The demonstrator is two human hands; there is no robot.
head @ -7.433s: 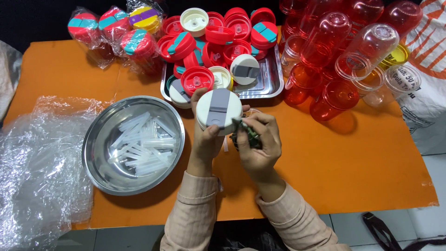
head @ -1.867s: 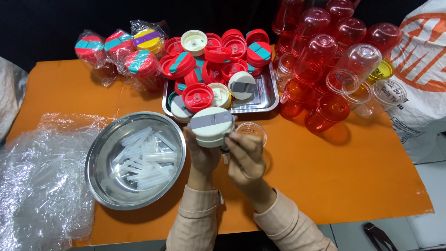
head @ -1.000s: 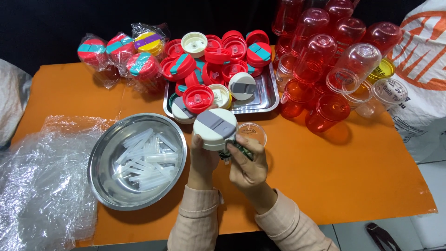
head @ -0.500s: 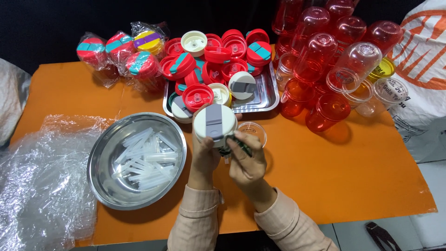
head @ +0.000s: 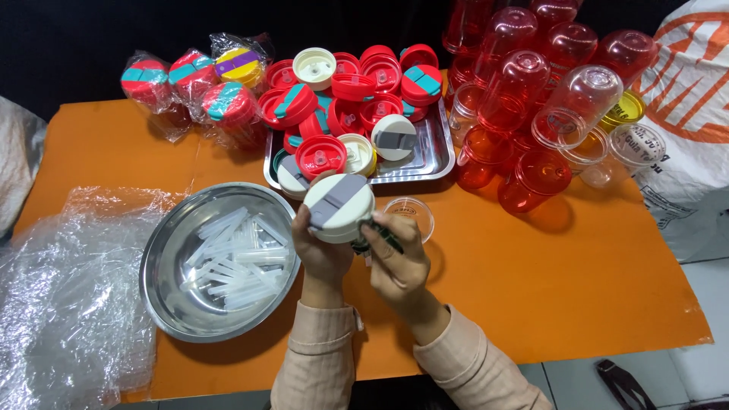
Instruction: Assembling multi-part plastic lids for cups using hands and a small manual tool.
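Note:
My left hand [head: 320,250] holds a round cream lid [head: 339,206] with a grey flip tab, raised over the orange table [head: 531,288]. My right hand [head: 400,258] grips a small dark green tool [head: 377,237] and presses it against the lid's lower right edge. A small clear plastic piece [head: 410,212] lies on the table just behind my right hand. To the left sits a round steel bowl [head: 171,304] that holds several clear plastic tubes [head: 231,254].
A steel tray [head: 437,156] behind my hands is heaped with red and cream lids. Wrapped coloured lids [head: 194,83] lie at the back left. Red and clear cups [head: 531,99] crowd the back right. Crumpled clear plastic [head: 61,296] covers the left edge; a white sack [head: 683,129] stands right.
The cream lid has been turned in my left hand, so its grey tab changed direction. My right hand stays at its edge with the green tool.

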